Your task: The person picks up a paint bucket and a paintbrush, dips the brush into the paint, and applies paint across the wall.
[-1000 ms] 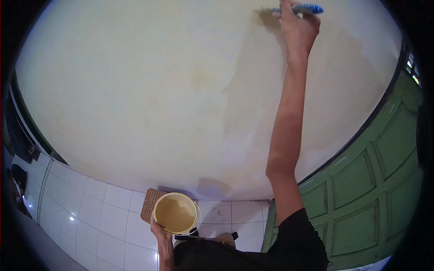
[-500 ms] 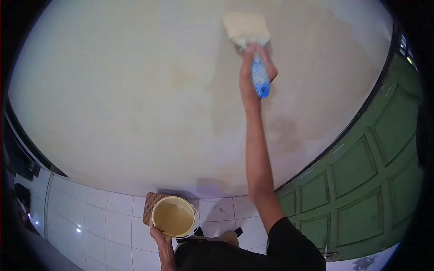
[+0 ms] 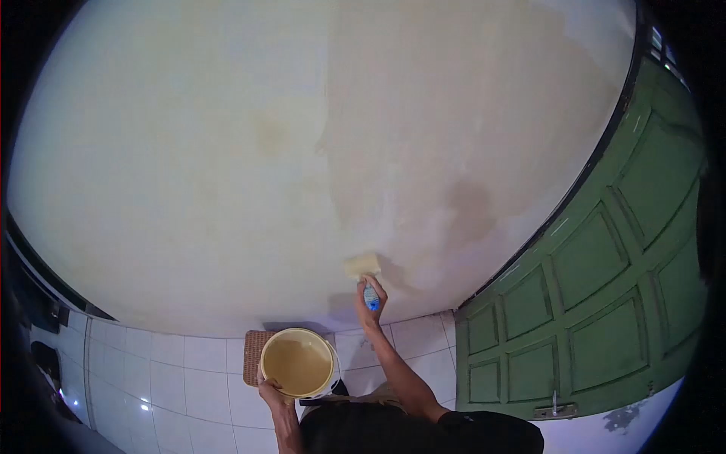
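Note:
My right hand (image 3: 368,312) is closed round the blue-and-white handle of a wide paintbrush (image 3: 363,265). Its cream bristles are at the lower part of the pale wall (image 3: 204,166); whether they press on it I cannot tell. A darker, damp-looking patch (image 3: 423,106) covers the wall's upper right area. Down by my body, my left hand (image 3: 277,395) grips the near left rim of a cream bucket (image 3: 299,363). Tan liquid shows inside the bucket.
Behind the bucket is a brown woven item (image 3: 255,358) at the wall's foot. White floor tiles (image 3: 170,382) run along the wall. On the right stands a green panelled door (image 3: 522,337) with a metal handle (image 3: 554,408). A dark frame edges the wall at left.
My right hand has brought the paintbrush down from high on the wall to low near the floor, and a little left. My left hand still holds the bucket. The view has shifted slightly.

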Tool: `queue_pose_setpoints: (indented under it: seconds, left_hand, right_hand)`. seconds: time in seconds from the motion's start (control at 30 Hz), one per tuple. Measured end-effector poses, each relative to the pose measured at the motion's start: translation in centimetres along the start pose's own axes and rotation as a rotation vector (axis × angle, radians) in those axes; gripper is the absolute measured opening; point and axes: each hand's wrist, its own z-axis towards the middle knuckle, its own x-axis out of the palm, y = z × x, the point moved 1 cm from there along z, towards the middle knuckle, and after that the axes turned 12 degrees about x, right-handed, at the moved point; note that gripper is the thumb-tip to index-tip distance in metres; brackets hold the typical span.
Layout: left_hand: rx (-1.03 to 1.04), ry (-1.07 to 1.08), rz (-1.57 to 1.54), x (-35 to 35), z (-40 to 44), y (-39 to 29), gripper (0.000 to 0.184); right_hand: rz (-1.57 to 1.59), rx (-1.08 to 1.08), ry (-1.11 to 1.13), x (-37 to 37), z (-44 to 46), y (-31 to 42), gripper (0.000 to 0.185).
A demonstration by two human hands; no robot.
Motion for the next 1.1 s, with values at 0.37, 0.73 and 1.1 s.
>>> queue_pose_setpoints:
  seconds: [0.37, 0.73, 1.1]
  left_hand:
    - [0.159, 0.022, 0.046, 9.9, -5.4, -3.7, 0.075]
    - [0.128, 0.065, 0.035, 10.4, -5.6, -3.8, 0.079]
    - [0.138, 0.096, 0.069, 11.8, -5.7, -3.6, 0.079]
  right_hand:
    - [-0.062, -0.272, -0.014, 0.2, 17.3, 23.8, 0.019]
    - [-0.018, -0.416, 0.006, 0.4, 25.6, 51.7, 0.026]
    - [0.483, -0.715, 0.006, 4.7, 25.0, 38.2, 0.011]
